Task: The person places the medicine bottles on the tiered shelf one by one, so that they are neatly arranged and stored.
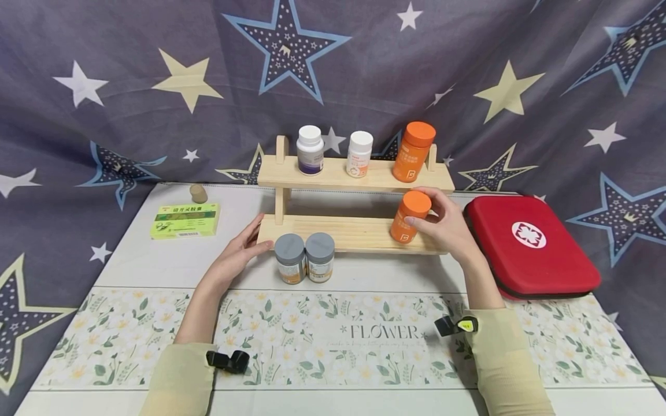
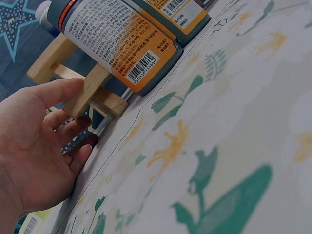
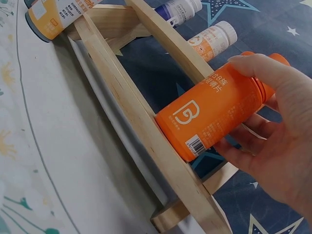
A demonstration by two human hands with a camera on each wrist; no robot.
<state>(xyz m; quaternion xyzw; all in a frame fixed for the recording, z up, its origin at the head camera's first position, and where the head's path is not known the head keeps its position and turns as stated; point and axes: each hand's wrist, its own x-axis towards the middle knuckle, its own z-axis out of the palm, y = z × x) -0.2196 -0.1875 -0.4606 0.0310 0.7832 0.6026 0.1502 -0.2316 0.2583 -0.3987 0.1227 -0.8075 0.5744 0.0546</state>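
Observation:
A two-tier wooden rack [image 1: 354,232] stands at the table's back. My right hand [image 1: 451,230] grips an orange bottle [image 3: 209,114] on the right end of the lower tier, thumb on the near side and fingers round the far side. With thumb and fingers, my left hand [image 1: 231,260] holds the lower tier's left end [image 2: 90,92]. On the upper tier stand a white bottle with a purple label [image 1: 310,151], a smaller white bottle [image 1: 359,155] and another orange bottle [image 1: 413,153]. Two grey-lidded jars [image 1: 290,260] [image 1: 319,258] stand side by side in front of the rack.
A green medicine box [image 1: 185,221] lies at the back left, with a small brown object [image 1: 198,193] behind it. To the right lies a red zipped case [image 1: 531,245] with a white emblem. A star-patterned cloth [image 1: 182,133] hangs behind the table.

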